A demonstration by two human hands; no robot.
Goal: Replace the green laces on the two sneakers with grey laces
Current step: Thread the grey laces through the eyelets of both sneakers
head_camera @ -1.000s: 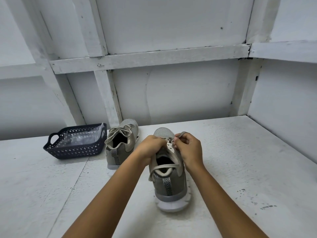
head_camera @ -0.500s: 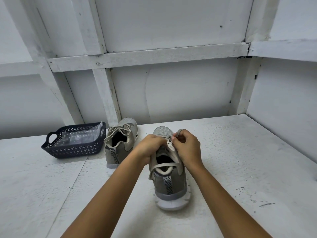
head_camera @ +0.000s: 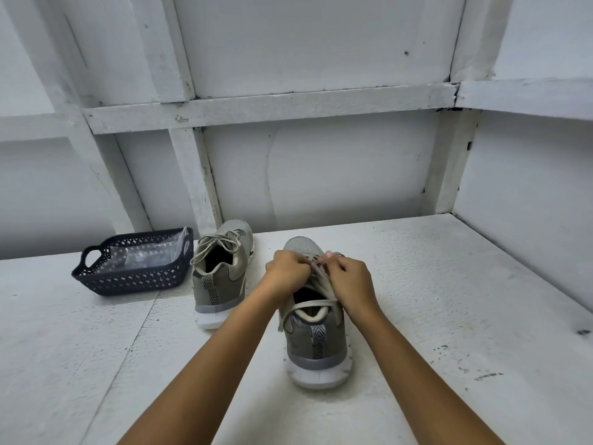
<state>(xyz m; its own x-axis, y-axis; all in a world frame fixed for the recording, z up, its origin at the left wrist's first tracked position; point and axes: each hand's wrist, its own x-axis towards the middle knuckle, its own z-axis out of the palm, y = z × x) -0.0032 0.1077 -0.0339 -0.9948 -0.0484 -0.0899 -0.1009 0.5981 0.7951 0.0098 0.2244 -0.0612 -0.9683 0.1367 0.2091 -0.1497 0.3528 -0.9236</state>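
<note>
at the far left a dark basket (head_camera: pixel 138 279) sits on the white bench (head_camera: pixel 449 284) with a clear plastic bag (head_camera: pixel 144 256) lying in it. just beside it stands the other sneaker (head_camera: pixel 221 284), heel toward the person, a pale lace tied across its tongue.

right of that, the left hand (head_camera: pixel 287 271) curls over the lacing of the near sneaker (head_camera: pixel 316 345), its grip closed on the lace (head_camera: pixel 321 279) up near the front eyelets. this sneaker sits flat on the bench between the two forearms, with its toe to the wall. a loose strand trails back across the collar and down the sneaker's left side.

the right hand (head_camera: pixel 353 277) meets the left over the tongue, its grip pinching the same lace in its fingertips. the exact eyelet is hidden behind the knuckles. from the colour i can't say whether this lace is the old one or the new.

the step looks like working the lace through a row of eyelets. to do it well, i'd have one grip steady the eyelet flap while the other draws the tip straight through. i'd also take up slack evenly on both sides and watch that the loose strand doesn't twist or snag.
</note>
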